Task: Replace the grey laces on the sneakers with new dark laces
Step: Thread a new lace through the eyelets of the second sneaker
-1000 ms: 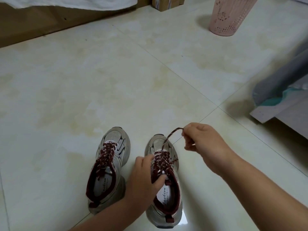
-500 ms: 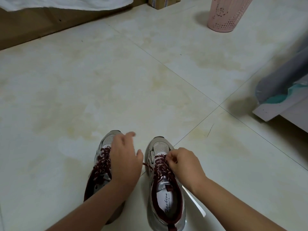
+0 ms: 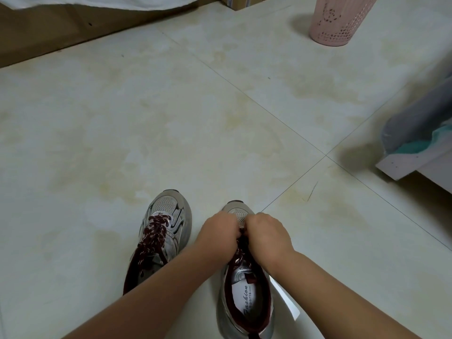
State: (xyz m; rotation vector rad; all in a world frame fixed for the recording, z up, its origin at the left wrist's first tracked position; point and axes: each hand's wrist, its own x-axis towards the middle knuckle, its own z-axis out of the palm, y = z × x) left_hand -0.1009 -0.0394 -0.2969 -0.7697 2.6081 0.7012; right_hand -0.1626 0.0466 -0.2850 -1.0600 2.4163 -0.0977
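Note:
Two grey sneakers stand side by side on the tiled floor, toes pointing away from me. The left sneaker point(image 3: 168, 221) is threaded with a dark maroon lace point(image 3: 152, 234) speckled white. On the right sneaker point(image 3: 244, 302) both my hands meet over the forefoot. My left hand point(image 3: 217, 238) and my right hand point(image 3: 267, 237) have curled fingers pressed together over the dark lace point(image 3: 239, 255) there. The fingertips and the lace ends are hidden under the hands.
A pink perforated bin point(image 3: 340, 20) stands far right at the back. A brown wooden panel point(image 3: 61, 33) with white cloth runs along the back left. A grey and teal bundle on a white board point(image 3: 415, 143) juts in from the right. A white strip point(image 3: 286, 299) lies beside the right sneaker.
My right hand dropped from holding the lace end up in the air to the shoe. My left hand crossed from over the left sneaker to the right sneaker's forefoot.

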